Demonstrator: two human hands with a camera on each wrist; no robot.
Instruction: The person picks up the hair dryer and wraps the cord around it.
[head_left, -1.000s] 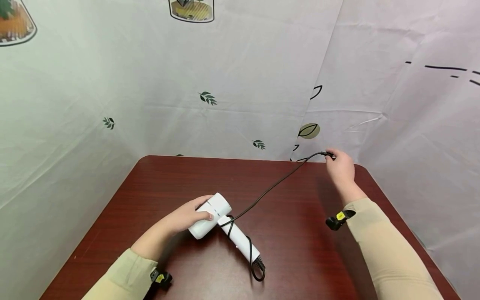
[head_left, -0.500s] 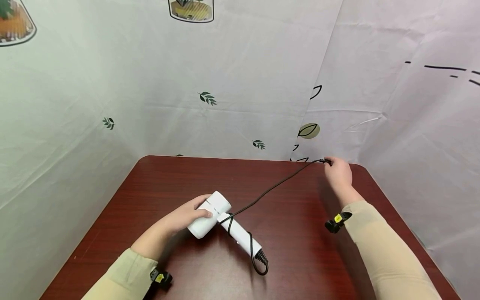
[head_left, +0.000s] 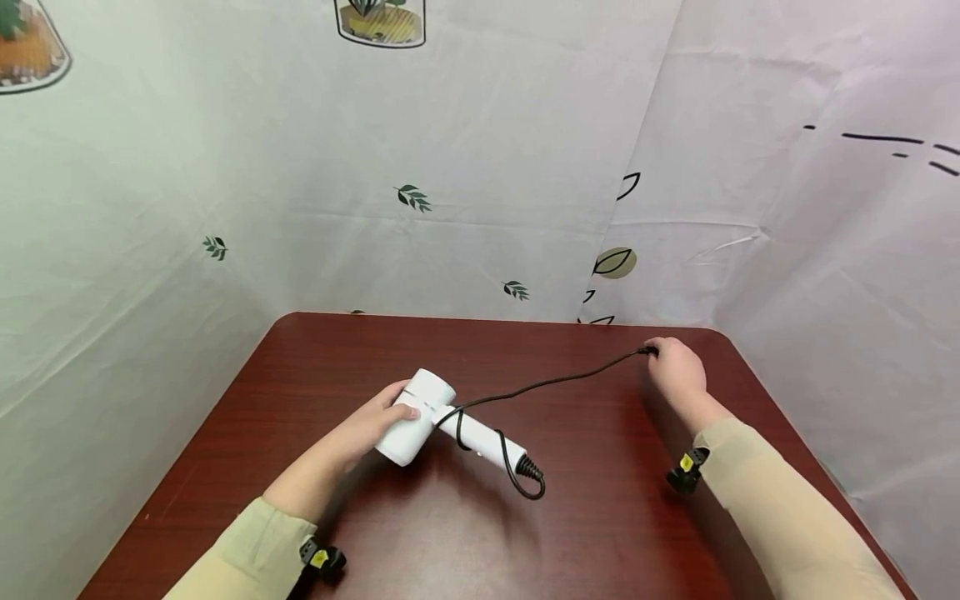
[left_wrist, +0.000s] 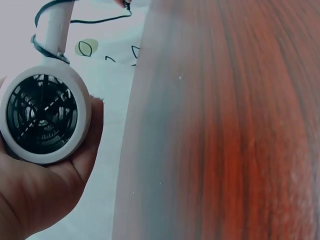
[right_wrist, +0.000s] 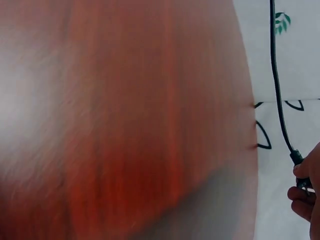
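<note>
Head view: right hand [head_left: 678, 372] seen near far table edge [head_left: 525, 327], tabletop [head_left: 600, 500] spread leftward. White hair dryer [head_left: 431, 406] held over tabletop, gripped at its barrel [head_left: 432, 390] by left hand [head_left: 360, 432]; black cord [head_left: 551, 382] pinched near its end by right.

The left hand [head_left: 367, 427] holds a white hair dryer [head_left: 430, 408], handle [head_left: 487, 439] slanting near-right; its black cord [head_left: 555, 382] loops round the handle and runs right to the plug [head_left: 647, 351] the right hand [head_left: 678, 368] pinches.

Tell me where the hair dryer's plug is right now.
In the head view, the plug is right of centre, pinched in the right hand near the far right corner of the table, its cord trailing left.
</note>
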